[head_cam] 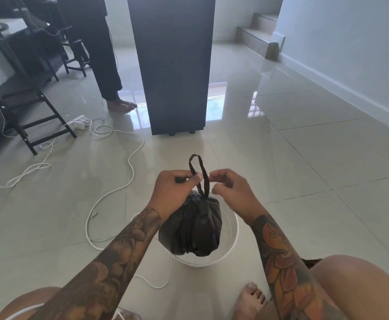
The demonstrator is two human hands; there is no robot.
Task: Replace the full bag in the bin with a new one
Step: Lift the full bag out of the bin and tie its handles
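A full black bag (192,229), gathered at the neck, hangs partly lifted above a white round bin (231,248) on the tiled floor. Its dark drawstring loop (198,168) stands up between my hands. My left hand (173,190) grips the bag's neck and pinches the left strand of the loop. My right hand (231,188) is just to the right, fingers curled and pinched close to the right strand; whether it touches the string is unclear. The bin's inside is mostly hidden by the bag.
A tall dark cabinet (177,65) stands ahead. White cables (110,192) snake over the floor to the left, near a power strip (79,122) and black chair frames (27,107). Another person's bare foot (119,105) is by the cabinet. Steps (255,35) rise at the back right.
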